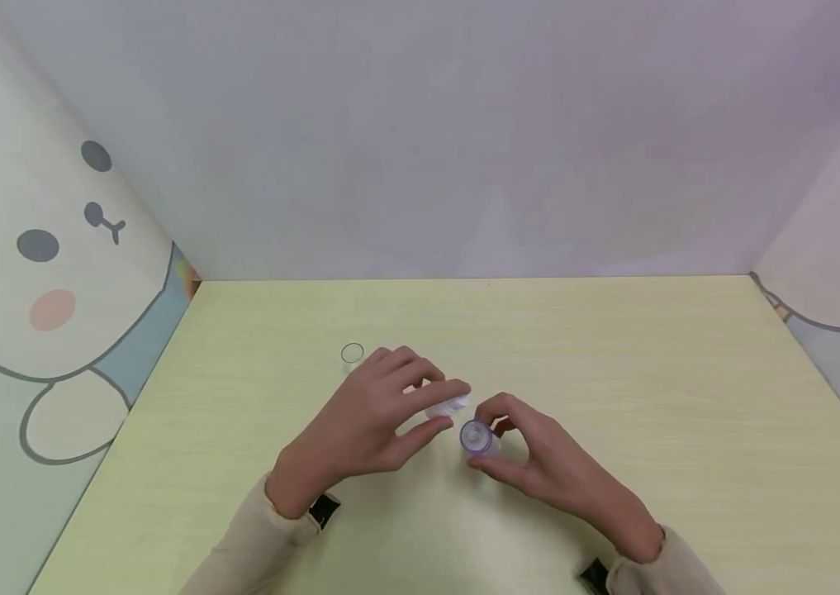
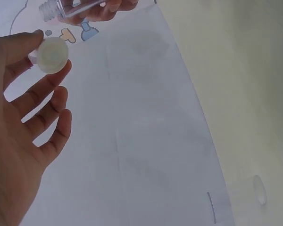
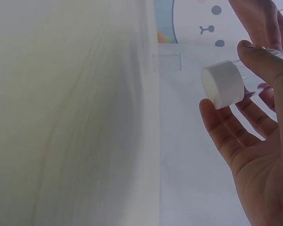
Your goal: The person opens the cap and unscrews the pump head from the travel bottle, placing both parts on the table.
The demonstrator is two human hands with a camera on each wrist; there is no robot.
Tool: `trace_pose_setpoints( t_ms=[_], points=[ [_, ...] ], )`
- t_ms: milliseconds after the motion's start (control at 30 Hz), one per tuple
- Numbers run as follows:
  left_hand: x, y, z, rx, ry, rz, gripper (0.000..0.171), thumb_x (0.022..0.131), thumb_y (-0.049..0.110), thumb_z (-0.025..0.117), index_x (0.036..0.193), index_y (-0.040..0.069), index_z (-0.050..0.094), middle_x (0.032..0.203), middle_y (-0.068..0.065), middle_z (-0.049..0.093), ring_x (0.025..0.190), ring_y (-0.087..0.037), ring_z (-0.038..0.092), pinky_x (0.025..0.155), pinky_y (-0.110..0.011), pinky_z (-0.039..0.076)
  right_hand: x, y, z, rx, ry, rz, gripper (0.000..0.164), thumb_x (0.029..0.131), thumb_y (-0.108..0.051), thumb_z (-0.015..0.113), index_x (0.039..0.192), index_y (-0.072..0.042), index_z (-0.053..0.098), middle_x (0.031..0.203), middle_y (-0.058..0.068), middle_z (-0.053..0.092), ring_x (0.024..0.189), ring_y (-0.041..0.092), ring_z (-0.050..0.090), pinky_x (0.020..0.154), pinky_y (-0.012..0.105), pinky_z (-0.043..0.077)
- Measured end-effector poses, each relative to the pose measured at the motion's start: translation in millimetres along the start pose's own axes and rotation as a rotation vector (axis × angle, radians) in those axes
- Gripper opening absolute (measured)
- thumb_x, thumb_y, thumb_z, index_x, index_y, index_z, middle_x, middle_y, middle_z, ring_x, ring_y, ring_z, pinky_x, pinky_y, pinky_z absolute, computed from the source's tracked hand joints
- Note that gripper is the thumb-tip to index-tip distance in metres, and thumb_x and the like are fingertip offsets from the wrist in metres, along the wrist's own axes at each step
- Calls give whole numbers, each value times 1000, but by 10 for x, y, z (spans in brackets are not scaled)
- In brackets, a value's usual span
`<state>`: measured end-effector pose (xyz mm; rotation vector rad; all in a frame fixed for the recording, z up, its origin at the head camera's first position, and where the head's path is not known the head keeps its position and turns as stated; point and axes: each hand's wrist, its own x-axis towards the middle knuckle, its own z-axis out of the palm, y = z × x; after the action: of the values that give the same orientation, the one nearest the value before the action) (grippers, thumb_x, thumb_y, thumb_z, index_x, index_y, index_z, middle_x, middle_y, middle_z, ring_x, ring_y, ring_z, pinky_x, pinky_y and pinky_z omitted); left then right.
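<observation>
My left hand (image 1: 375, 417) pinches a small white cap (image 1: 448, 405) between thumb and index finger. In the left wrist view the cap (image 2: 53, 55) shows its round, pale face. Close to its right, my right hand (image 1: 542, 454) holds a small clear bottle (image 1: 477, 438), its open top tilted toward the head camera. A threaded neck on the bottle (image 2: 75, 8) appears at the top of the left wrist view, apart from the cap. The bottle's white base (image 3: 224, 84) faces the right wrist camera, with thumb and fingers around the body.
A clear, hollow cylinder (image 1: 352, 354) stands on the pale wooden table (image 1: 613, 364), behind my left hand. A plain wall (image 1: 464, 165) rises at the table's far edge. Side walls with cartoon drawings (image 1: 40, 273) flank it.
</observation>
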<state>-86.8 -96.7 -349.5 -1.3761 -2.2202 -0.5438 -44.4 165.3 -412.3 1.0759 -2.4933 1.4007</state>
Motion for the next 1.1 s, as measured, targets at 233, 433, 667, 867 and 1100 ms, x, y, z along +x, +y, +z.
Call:
trace_pose_setpoints(
  t_ms=[233,433,667,867,1100],
  points=[
    [5,-115,58,183,-89,44,33,93,29,78,125,26,70,100,7,70,94,-18,63,80,-34,51,-29,-1,-10,9,4,11,44,89,-18,85,121,-20,54,112,-14,62,99,0,63,90,26,57],
    [25,-228,105,271,-188,29,32,93,27,77,124,29,69,99,7,71,95,-19,64,82,-36,53,-53,5,-15,0,8,4,43,89,-18,85,120,-21,55,111,-15,63,100,0,63,88,26,57],
    [45,-347,169,308,-342,14,28,93,20,71,119,28,71,94,6,72,92,-19,63,85,-37,52,-64,14,-14,7,5,-2,42,89,-18,84,120,-20,55,111,-14,64,101,0,64,88,26,58],
    [67,-477,251,297,-443,-17,27,95,16,65,118,27,73,91,5,70,88,-19,62,85,-38,51,-78,17,2,6,4,-3,41,90,-18,84,119,-20,55,110,-15,64,100,-1,64,89,25,57],
    [57,-592,340,274,-467,-48,28,96,13,61,117,25,74,85,4,67,84,-20,60,82,-38,50,-80,20,4,7,9,-4,41,90,-19,84,119,-21,55,110,-15,64,100,-1,64,89,24,57]
  ],
)
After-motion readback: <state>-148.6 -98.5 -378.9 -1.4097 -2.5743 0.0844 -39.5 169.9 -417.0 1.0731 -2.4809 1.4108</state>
